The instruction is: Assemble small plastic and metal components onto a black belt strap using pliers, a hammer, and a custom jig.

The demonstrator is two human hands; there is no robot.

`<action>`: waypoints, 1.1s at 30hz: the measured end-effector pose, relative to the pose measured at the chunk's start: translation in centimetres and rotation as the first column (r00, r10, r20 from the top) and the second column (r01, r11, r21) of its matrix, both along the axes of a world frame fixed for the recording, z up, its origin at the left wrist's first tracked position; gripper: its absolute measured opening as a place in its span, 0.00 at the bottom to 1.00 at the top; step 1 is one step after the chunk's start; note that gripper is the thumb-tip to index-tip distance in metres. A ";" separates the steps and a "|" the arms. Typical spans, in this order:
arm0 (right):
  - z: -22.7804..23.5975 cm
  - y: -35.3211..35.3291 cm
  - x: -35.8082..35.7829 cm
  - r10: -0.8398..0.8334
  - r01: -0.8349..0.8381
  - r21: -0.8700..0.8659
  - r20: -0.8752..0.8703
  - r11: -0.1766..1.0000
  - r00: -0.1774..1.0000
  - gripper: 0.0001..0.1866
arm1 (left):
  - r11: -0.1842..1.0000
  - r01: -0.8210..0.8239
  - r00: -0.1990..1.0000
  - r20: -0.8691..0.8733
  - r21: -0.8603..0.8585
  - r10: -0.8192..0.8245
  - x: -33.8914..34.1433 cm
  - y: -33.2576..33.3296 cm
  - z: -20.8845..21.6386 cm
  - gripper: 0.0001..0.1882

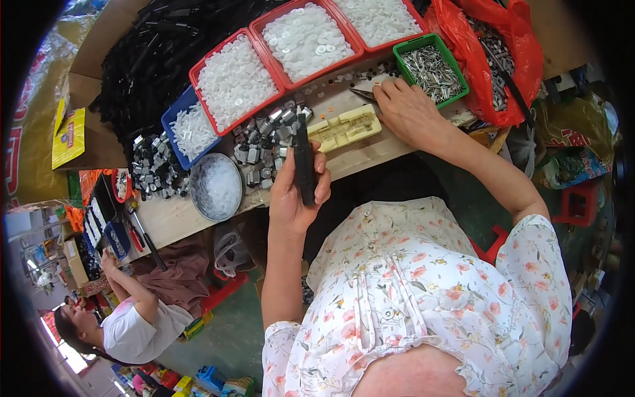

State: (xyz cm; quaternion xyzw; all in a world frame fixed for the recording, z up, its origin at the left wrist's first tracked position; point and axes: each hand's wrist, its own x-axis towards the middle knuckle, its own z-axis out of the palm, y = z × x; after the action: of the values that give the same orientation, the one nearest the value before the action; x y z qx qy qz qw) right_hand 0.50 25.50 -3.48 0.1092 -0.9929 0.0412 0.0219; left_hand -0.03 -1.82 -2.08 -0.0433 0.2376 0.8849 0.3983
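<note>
My left hand [296, 188] is closed round a long black plastic part [303, 162], held upright just off the table's near edge. The fingers of my right hand [410, 112] bend over the bench beside a green tray [465, 85] of small silver metal pins. They close on a dark pointed tool [362, 94] whose tip sticks out to the left; most of it is hidden under the hand. Between the hands lies a cream-coloured slotted block [344, 130]. A heap of small grey and black metallic pieces [254, 149] sits left of it.
Red trays [284, 83] of small white plastic parts line the back. Further left are a blue tray [170, 147], a round metal bowl [239, 198] with white contents, and a pile of black parts [142, 66]. A red bag [512, 99] stands right. Another person [139, 324] sits at left.
</note>
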 end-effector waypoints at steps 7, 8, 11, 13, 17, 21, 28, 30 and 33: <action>3.2 2.3 1.6 0.086 -0.119 -0.226 -0.151 0.967 0.985 0.21 | 0.960 -0.041 0.992 -0.127 -0.276 0.006 -0.6 0.7 0.0 0.30; 3.9 3.2 1.9 0.075 -0.137 -0.321 -0.200 0.937 0.977 0.19 | 0.945 -0.061 0.987 -0.158 -0.323 0.009 -0.7 0.6 0.3 0.28; 5.2 7.9 2.0 -0.105 -0.025 -0.331 -0.369 0.943 0.923 0.15 | 0.830 -0.161 0.926 -0.374 -0.533 -0.060 -0.8 0.1 0.5 0.22; 5.3 12.0 2.5 -0.229 0.066 -0.356 -0.439 0.932 0.869 0.15 | 0.724 -0.275 0.858 -0.501 -0.633 -0.113 -0.8 0.4 1.2 0.20; 2.2 21.3 4.5 -0.450 0.427 -0.154 -0.414 0.891 0.791 0.12 | 0.500 -0.533 0.593 -0.723 -0.682 -0.354 -1.7 2.1 1.9 0.18; -0.3 25.1 5.1 -0.417 0.447 0.024 -0.316 0.894 0.852 0.15 | 0.397 -0.755 0.136 -0.716 -0.522 -0.685 -2.8 3.2 1.8 0.17; -2.7 27.8 3.5 -0.397 0.424 0.024 -0.301 0.906 0.867 0.12 | 0.436 -0.801 -0.020 -0.711 -0.409 -0.703 -3.8 4.1 -0.4 0.16; -2.1 27.3 3.9 -0.417 0.411 -0.092 -0.335 0.907 0.845 0.11 | 0.441 -0.799 -0.022 -0.713 -0.409 -0.701 -4.4 4.4 -0.8 0.16; 1.6 24.1 4.7 -0.467 0.427 -0.188 -0.325 0.884 0.823 0.11 | 0.468 -0.785 -0.034 -0.727 -0.406 -0.686 -4.5 4.7 -1.4 0.17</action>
State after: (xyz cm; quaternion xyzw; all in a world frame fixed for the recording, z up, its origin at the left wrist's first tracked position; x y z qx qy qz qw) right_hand 5.22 49.63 -1.93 -0.1223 -0.9658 0.0674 0.2185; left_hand -4.51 2.87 -3.45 0.3974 0.8486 0.3452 -0.0521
